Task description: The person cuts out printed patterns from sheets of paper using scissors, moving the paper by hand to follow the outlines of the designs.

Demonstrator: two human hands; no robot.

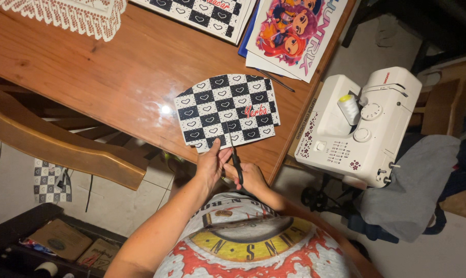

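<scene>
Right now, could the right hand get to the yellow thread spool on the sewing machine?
Probably not freely: the right hand holds the scissors, though nothing blocks the spool.

Both forearms are extended forward from the torso, converging near the desk's near edge. The left hand (211, 166) is held with fingers pinched together, thumb on top. The right hand (249, 176) is closed in a grip, knuckles up, just beside the left; both wrists are bent slightly inward.

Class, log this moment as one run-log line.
left hand: holds checkered sheet | right hand: scissors cutting sheet edge | wooden table
</scene>
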